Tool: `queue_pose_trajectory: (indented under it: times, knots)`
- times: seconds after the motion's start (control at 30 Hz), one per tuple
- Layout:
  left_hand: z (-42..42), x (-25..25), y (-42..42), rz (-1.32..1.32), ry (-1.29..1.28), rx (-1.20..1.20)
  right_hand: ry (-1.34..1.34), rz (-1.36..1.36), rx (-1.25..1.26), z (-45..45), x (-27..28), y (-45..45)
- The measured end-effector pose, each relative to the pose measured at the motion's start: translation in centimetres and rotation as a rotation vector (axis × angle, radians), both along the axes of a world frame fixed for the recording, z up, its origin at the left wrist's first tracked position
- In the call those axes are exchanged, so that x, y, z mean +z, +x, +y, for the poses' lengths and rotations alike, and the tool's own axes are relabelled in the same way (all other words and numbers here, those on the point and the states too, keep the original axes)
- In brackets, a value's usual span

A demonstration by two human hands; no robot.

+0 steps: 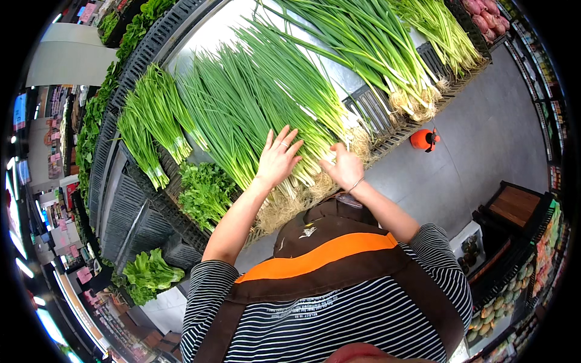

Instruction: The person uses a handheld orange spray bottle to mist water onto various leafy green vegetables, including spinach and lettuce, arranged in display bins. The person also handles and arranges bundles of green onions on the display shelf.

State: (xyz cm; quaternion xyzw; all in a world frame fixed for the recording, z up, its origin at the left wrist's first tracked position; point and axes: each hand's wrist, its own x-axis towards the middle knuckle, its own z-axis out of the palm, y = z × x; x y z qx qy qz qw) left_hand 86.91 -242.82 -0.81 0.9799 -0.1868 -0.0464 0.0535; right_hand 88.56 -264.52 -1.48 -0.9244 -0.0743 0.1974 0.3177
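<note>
Green onions (pixel 254 113) with white bulbs and stringy roots lie side by side on a display stand. My left hand (pixel 278 159), a ring on one finger, rests with fingers spread on the lower green stalks. To its right, my right hand (pixel 343 167) is at the white stem ends near the roots, index finger and thumb apart; whether it pinches a stalk is unclear. Thicker leeks or large scallions (pixel 390 59) lie further right. Tied bunches of thin leafy greens (pixel 159 113) lie on the left, above a bunch of leafy herbs (pixel 204 193).
The black slatted edge (pixel 386 145) of the stand runs close before me. An orange spray bottle (pixel 424 139) stands on the grey floor at right. Celery-like greens (pixel 447 38) and red onions (pixel 488 20) are at upper right; lettuce (pixel 152 272) is at lower left.
</note>
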Motion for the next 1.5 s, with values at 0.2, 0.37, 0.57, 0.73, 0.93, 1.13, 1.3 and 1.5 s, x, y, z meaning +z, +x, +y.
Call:
queue_pose_trajectory:
  times: [0.2, 0.37, 0.57, 0.73, 0.93, 1.13, 1.3, 1.5]
  knots:
    - [-0.7, 0.0, 0.1, -0.008, 0.027, 0.024, -0.072, -0.132, -0.106, -2.2, -3.2, 5.0]
    - [-4.2, -0.7, 2.4, -0.06, -0.072, -0.066, -0.217, -0.212, 0.033, -1.5, -4.5, 7.0]
    - [-8.9, -1.9, 4.9, 0.493, -0.834, 0.577, -0.069, -0.055, -0.094, -4.0, -3.2, 9.4]
    - [-10.8, -4.3, 7.5, 0.868, -1.427, 0.946, 0.097, 0.023, -0.168, -7.1, -5.7, 11.7]
    - [-12.5, -6.1, 10.0, 0.946, -1.664, 1.167, 0.172, 0.216, -0.043, -7.8, -6.0, 13.1]
    - [-13.6, -6.3, 10.0, 0.772, -1.523, 1.164, 0.219, 0.276, -0.142, -9.6, -6.9, 14.7]
    - [-12.0, -2.9, 7.8, 0.761, -1.829, 1.165, 0.17, 0.135, -0.231, -10.0, -6.9, 14.6]
    - [-9.3, 1.5, 4.4, 1.055, -2.371, 1.01, 0.442, 0.136, -0.175, -7.1, -2.0, 11.2]
